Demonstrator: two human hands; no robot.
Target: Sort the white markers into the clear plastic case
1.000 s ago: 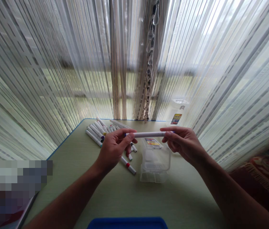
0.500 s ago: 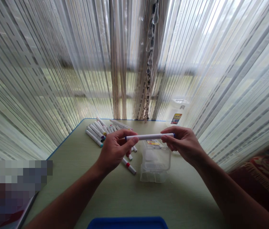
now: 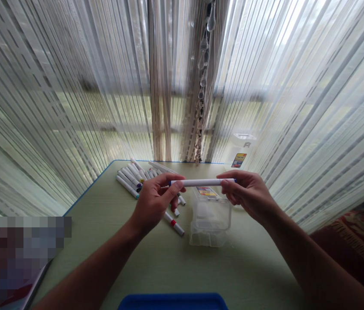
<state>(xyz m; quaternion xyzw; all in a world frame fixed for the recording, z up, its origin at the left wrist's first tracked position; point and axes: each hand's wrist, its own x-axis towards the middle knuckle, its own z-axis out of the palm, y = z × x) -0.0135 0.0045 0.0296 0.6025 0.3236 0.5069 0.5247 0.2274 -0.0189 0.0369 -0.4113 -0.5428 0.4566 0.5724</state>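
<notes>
A white marker (image 3: 199,183) with blue ends is held level above the table, between my two hands. My left hand (image 3: 157,196) pinches its left end between thumb and fingers. At the other end, my right hand (image 3: 246,189) grips it the same way. Behind and below my left hand lies a loose pile of white markers (image 3: 130,177) with variously coloured ends. One marker with a red band (image 3: 173,224) lies closer to me, partly hidden by that hand. Under the held marker stands a clear plastic case (image 3: 212,215) with a yellow label.
A second clear plastic container (image 3: 241,148) with a label stands at the table's far right edge. Near me is a blue object (image 3: 172,302), cut off by the frame. Striped string curtains (image 3: 120,86) hang behind the pale green table (image 3: 156,267). A fringed patterned cloth (image 3: 362,241) is at right.
The held marker has risen very slightly, and the fingers of both hands have shifted a little on its ends. Everything on the table stays where it was.
</notes>
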